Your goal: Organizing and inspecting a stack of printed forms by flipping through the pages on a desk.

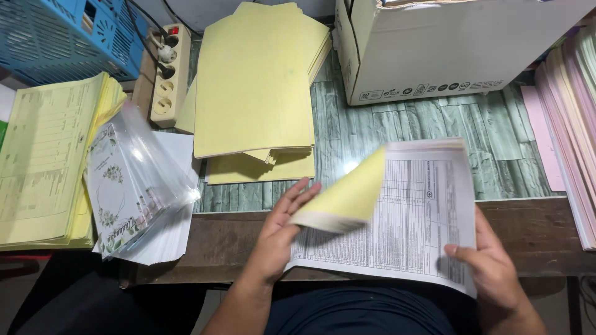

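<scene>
Left hand (279,232) curls back the yellow sheets (344,201) of a thin, floppy printed form pad (403,217) at the tabletop (403,136) near edge, right hand (490,260) pinching its lower right corner, probably best gripped by edges.

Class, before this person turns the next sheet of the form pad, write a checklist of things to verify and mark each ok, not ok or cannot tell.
1. Left hand has the yellow sheets lifted and curled back: ok.
2. Right hand pins the form pad at its lower right corner: ok.
3. Pad fully supported by the table: not ok, its near edge overhangs toward the lap.
4. Only one sheet lifted: not ok, a thick bunch is raised.
5. Room beyond the pad: ok, the yellow paper stack and cardboard box lie apart from it.
</scene>
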